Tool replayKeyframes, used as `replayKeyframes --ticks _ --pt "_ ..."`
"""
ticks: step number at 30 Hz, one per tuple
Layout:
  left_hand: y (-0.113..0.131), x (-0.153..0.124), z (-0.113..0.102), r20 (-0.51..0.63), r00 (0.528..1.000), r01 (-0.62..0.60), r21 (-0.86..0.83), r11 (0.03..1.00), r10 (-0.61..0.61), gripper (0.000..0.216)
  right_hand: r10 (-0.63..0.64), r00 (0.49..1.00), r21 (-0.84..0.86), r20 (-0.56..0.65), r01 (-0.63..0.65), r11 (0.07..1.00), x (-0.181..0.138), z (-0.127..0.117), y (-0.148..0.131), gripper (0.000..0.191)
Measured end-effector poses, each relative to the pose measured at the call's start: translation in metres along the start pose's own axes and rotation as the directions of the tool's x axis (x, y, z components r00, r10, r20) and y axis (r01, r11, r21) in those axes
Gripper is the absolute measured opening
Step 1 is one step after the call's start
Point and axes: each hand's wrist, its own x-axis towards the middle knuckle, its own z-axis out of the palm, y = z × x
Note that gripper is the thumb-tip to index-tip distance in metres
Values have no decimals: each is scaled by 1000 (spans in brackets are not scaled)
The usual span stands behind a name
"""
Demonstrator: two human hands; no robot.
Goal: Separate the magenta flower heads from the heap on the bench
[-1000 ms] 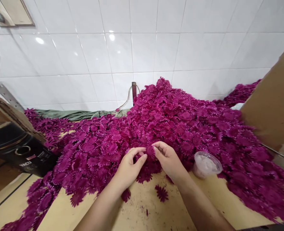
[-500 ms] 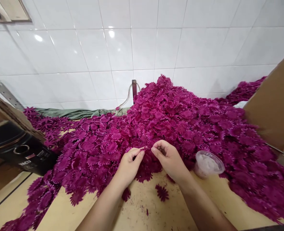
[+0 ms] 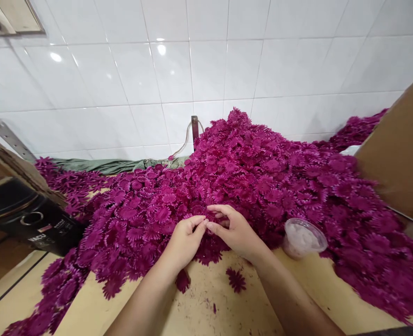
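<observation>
A big heap of magenta fabric flowers (image 3: 248,172) covers the yellow table (image 3: 206,308) up to the tiled wall. My left hand (image 3: 183,242) and my right hand (image 3: 236,231) meet at the heap's near edge, fingertips touching. The left thumb and forefinger are pinched together; the right fingers curl over them. Whatever they pinch is hidden between the fingertips. A single loose flower (image 3: 236,280) lies on the table just below my right wrist.
A small clear plastic cup (image 3: 302,239) with whitish contents sits right of my right hand. A black appliance box (image 3: 31,219) stands at the left beside cardboard. A brown cardboard sheet (image 3: 398,154) leans at the right. Green cloth (image 3: 115,164) lies along the wall.
My hands have closed together: the right hand moved left until its fingertips met the left hand's pinch. The small flower seen between the fingers earlier is no longer visible.
</observation>
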Motion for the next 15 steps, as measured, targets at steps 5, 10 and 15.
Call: replayKeyframes --ticks 5,10,15 --pt "-1 3 -5 -30 999 16 53 998 -15 21 -3 999 -28 51 5 1000 -1 -2 -3 19" --pt "-1 5 -5 -36 999 33 132 991 -29 29 -19 1000 2 3 19 1000 0 0 -4 6" --pt "-3 6 -1 -45 998 48 194 980 -40 33 52 998 125 -44 -47 991 3 5 -2 10"
